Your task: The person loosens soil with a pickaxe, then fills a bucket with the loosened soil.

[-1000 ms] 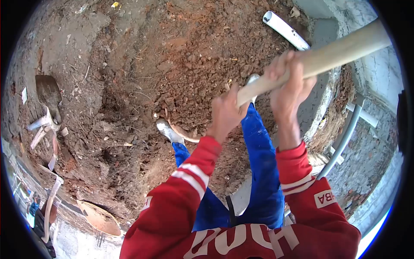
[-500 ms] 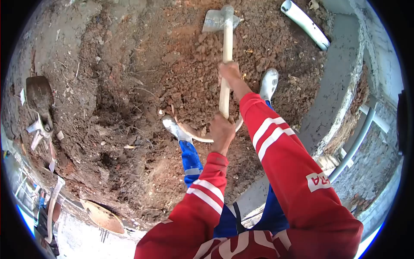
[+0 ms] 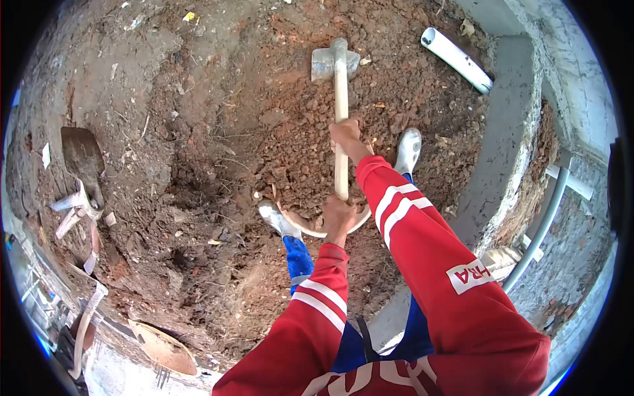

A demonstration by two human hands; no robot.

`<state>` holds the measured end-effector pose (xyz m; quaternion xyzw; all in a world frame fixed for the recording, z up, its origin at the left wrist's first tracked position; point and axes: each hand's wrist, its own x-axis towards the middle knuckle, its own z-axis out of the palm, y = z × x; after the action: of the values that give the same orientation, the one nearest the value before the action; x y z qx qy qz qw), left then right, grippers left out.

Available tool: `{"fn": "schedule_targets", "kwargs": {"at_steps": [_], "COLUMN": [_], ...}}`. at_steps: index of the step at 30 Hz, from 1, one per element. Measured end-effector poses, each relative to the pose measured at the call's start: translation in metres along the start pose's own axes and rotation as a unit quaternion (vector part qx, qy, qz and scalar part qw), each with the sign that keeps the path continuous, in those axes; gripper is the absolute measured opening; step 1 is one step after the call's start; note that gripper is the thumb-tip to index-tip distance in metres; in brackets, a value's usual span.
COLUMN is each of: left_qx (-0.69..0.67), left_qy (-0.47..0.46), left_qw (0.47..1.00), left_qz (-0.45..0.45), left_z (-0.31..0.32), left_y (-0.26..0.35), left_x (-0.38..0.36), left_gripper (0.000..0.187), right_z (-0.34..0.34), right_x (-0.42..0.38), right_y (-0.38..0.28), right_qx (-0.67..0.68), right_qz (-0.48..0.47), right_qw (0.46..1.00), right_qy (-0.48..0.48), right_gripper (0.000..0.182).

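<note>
Both my hands are closed around the pale wooden handle of a hoe. My right hand grips it around the middle, and my left hand holds the end nearest my body. The hoe's wide metal blade lies at the far end, on or just above the loose brown soil. Between my white boots a curved pan rim shows, partly hidden by my left hand and by soil.
A white pipe lies at the upper right beside a grey concrete ledge. To the left lies a shovel. A shallow rusty pan and another tool's curved handle are at the lower left. A grey pipe runs along the right.
The camera view has tilted up, so the scene sits lower in the frame. Both hands keep their grip on the hoe, and its blade has turned slightly over nearly the same soil.
</note>
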<state>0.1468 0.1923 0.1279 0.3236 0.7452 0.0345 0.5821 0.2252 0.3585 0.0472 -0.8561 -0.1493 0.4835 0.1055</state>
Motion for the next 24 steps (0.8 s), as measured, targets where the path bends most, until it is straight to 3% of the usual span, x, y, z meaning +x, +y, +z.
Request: {"fn": "schedule_targets", "kwargs": {"at_steps": [2, 4, 5, 7, 12, 14, 18, 21, 24], "left_qx": [0.058, 0.05, 0.018, -0.018, 0.021, -0.01, -0.022, -0.087, -0.143], "left_qy": [0.006, 0.058, 0.045, 0.027, 0.057, 0.053, 0.024, 0.023, 0.023], "left_qw": [0.998, 0.993, 0.996, 0.997, 0.997, 0.997, 0.994, 0.971, 0.936], "left_qz": [0.034, 0.094, 0.079, 0.069, 0.053, 0.063, 0.107, 0.223, 0.32], "left_z": [-0.006, 0.015, 0.014, 0.017, 0.005, 0.0, -0.006, 0.01, -0.01], "left_y": [-0.017, -0.022, -0.011, 0.0, -0.008, -0.022, -0.033, -0.011, 0.089], "left_x": [-0.02, -0.035, -0.058, -0.087, -0.091, -0.08, -0.101, -0.101, -0.083], "left_gripper": [0.03, 0.028, 0.027, 0.026, 0.023, 0.026, 0.038, 0.037, 0.031], "right_z": [-0.005, -0.001, -0.008, -0.052, -0.048, -0.038, -0.073, -0.131, -0.171], "right_x": [-0.01, 0.025, 0.031, -0.048, -0.056, -0.045, -0.123, -0.177, -0.19], "right_y": [0.02, 0.056, 0.068, 0.028, 0.039, 0.047, 0.038, -0.011, -0.07], "right_qx": [0.067, -0.043, -0.088, 0.054, 0.093, 0.203, 0.277, 0.281, 0.241], "right_qz": [-0.03, -0.111, -0.136, 0.003, -0.014, -0.069, -0.094, -0.245, -0.362], "right_qw": [0.995, 0.993, 0.987, 0.994, 0.994, 0.975, 0.956, 0.928, 0.9], "right_qy": [-0.072, -0.016, 0.006, -0.097, -0.058, -0.056, -0.025, -0.022, 0.033], "right_gripper": [0.023, 0.021, 0.02, 0.017, 0.014, 0.011, 0.01, 0.021, 0.028]}}
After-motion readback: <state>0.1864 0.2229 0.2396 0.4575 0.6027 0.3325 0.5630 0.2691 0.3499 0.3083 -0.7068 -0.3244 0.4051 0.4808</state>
